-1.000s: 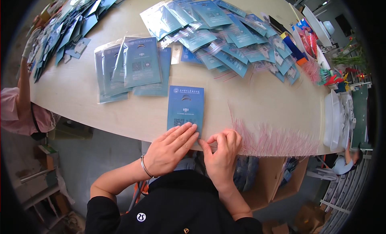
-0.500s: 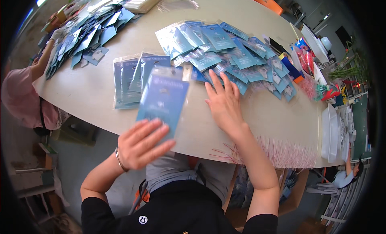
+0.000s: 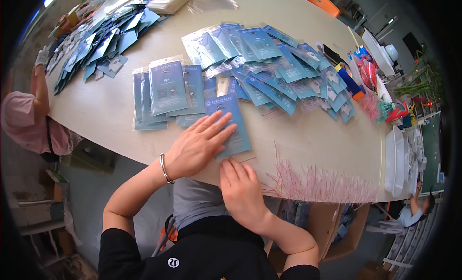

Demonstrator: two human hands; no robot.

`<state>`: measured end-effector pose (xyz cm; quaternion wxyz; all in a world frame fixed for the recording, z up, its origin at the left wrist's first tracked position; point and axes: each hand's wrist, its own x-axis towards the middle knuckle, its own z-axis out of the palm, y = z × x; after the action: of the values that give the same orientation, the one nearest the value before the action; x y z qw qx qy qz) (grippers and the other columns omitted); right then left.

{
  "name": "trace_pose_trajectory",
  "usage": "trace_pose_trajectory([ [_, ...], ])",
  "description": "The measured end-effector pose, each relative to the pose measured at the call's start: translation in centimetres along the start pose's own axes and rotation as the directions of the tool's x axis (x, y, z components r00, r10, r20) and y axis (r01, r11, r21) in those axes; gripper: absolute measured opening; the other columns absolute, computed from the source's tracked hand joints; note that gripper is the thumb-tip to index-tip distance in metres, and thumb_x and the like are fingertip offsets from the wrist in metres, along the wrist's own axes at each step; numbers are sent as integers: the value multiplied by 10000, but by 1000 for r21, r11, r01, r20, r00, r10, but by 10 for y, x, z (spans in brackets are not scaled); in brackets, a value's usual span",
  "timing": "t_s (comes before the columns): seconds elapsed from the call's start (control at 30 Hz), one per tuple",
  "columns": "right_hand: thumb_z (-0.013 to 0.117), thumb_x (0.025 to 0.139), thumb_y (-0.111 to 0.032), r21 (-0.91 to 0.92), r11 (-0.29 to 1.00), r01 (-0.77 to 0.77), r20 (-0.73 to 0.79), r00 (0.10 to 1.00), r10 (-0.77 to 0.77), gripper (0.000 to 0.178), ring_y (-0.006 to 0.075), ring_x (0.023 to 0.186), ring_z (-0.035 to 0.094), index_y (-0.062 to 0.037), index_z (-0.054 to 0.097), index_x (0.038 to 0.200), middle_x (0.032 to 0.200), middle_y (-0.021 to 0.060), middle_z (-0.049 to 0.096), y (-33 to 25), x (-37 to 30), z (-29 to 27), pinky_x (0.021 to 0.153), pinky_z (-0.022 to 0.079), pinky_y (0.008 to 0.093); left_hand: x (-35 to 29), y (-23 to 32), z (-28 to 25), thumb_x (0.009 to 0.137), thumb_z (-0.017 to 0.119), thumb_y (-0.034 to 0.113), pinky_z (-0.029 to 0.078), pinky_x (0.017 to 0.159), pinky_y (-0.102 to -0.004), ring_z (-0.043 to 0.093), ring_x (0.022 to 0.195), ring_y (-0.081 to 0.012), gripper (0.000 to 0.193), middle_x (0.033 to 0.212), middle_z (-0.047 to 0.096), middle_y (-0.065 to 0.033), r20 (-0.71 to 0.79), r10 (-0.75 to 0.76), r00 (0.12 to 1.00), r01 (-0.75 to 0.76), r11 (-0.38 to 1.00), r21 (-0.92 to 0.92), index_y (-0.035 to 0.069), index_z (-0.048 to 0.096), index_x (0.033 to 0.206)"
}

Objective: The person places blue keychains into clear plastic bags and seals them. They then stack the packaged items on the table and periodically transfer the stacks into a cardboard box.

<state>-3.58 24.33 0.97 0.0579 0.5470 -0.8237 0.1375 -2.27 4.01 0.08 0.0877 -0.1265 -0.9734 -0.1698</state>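
my left hand (image 3: 199, 145) lies flat, released, pressing the blue packet (image 3: 230, 123) near the surface's near edge; my right hand (image 3: 240, 188) fingers its bottom flap, apparently sealing; next needs a firm crease.

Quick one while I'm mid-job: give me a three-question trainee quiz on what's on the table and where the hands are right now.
1. True or false: the left hand lies flat on a blue packet near the table's front edge.
2. Multiple choice: the pink strips on the table lie (A) under the left hand, (B) to the right of the right hand, (C) on top of the stack of blue packets.
3. Fill in: the left wrist wears a thin metal ____.

Key: 1 true; 2 B; 3 bracelet.
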Motion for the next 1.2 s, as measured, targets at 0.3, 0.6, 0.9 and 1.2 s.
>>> trace_pose_trajectory([
  [0.3,726,771,-25,386,868,-311,-98,922,374,222,291,931,611,-41,690,990,996,92,626,33,-28,-21,808,487,403,-1,10,14,944,575,445,228,1188,-487,273,1473,-361,639,1593,300,-172,160,105,982,-114,992,54,202,408,1511],
  [0.6,614,853,-108,219,956,-198,-19,978,207,90,279,961,529,-19,620,839,918,113,557,57,-19,-10,827,443,406,5,16,6,893,640,374,220,1194,-482,281,1469,-364,646,1594,305,-164,190,59,980,-71,996,57,190,453,1483],
  [0.9,671,878,-134,793,604,-77,64,997,42,143,266,922,480,-51,559,846,894,89,489,37,-70,-71,841,411,366,9,22,13,851,650,315,175,1209,-483,246,1482,-373,661,1596,298,-176,213,20,977,-40,995,92,164,475,1471],
  [1.2,628,934,-184,83,216,-973,-530,141,836,188,326,961,568,-1,660,959,969,149,625,228,-316,-104,882,448,417,11,25,11,853,635,311,164,1213,-483,237,1485,-376,656,1596,292,-188,230,20,973,-45,994,104,144,475,1468],
])
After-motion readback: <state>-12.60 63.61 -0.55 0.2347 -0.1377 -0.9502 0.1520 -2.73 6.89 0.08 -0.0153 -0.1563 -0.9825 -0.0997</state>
